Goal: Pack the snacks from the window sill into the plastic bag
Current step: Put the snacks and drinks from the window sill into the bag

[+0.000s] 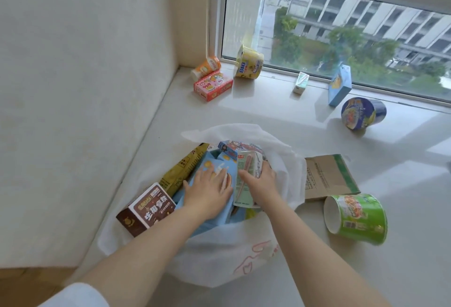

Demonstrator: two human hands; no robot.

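- Step in hand: seating a pale green drink carton (247, 180) in the white plastic bag (219, 255), which lies on the window sill (280, 116) — already crowded with boxes.
- Right hand (264, 180) has fingers wrapped round the carton; left hand (207, 193) lies flat, fingers spread, on a blue box (207, 167).
- Next, likely: reach for the green cup (358, 219) just beside the bag.
- Room: the brown box (146, 209) overhangs the bag's left rim — the sill's centre is open.

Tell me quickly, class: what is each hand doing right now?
Left hand: open, flat on the blue box in the bag.
Right hand: closed on the pale green carton.
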